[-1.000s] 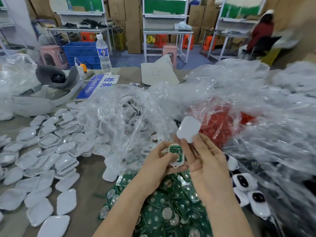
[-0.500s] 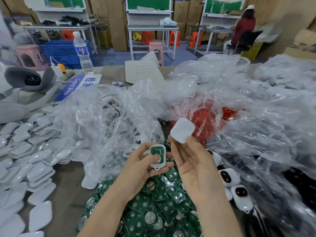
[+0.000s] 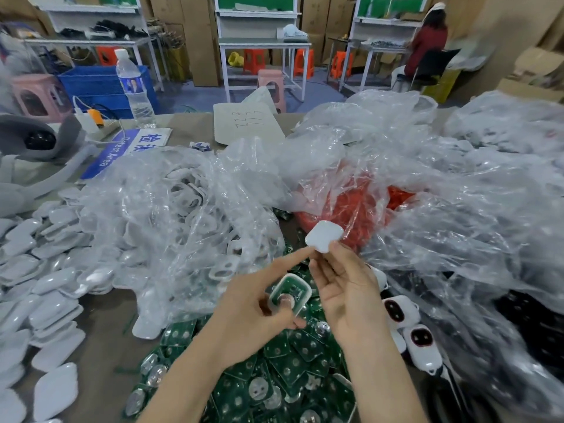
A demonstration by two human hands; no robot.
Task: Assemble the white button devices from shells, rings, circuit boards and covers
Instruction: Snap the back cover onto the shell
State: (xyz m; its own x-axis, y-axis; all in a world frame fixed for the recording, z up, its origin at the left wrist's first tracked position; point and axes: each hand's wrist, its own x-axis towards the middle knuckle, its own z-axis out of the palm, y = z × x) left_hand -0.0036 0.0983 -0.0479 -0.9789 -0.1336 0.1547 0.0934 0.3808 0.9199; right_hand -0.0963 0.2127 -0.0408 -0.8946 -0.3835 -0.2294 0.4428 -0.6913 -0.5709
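My left hand (image 3: 256, 312) holds a white shell (image 3: 291, 294) with a green circuit board seated inside it, thumb pressing on the board's round metal dome. Its index finger stretches up to the white cover (image 3: 324, 236), which my right hand (image 3: 345, 288) pinches at its lower edge between thumb and fingertips, palm facing me. Both hands hover above a heap of green circuit boards (image 3: 274, 377).
White covers (image 3: 45, 285) lie spread over the left of the table. Clear plastic bags hold white shells (image 3: 171, 209) and red rings (image 3: 351, 209). Finished white devices (image 3: 418, 340) lie at the right. A water bottle (image 3: 134, 87) stands at the far left.
The view has shifted and the hands appear lower and nearer. My left index finger has straightened up to the cover. The shell with its board has tilted and sunk below the right palm.
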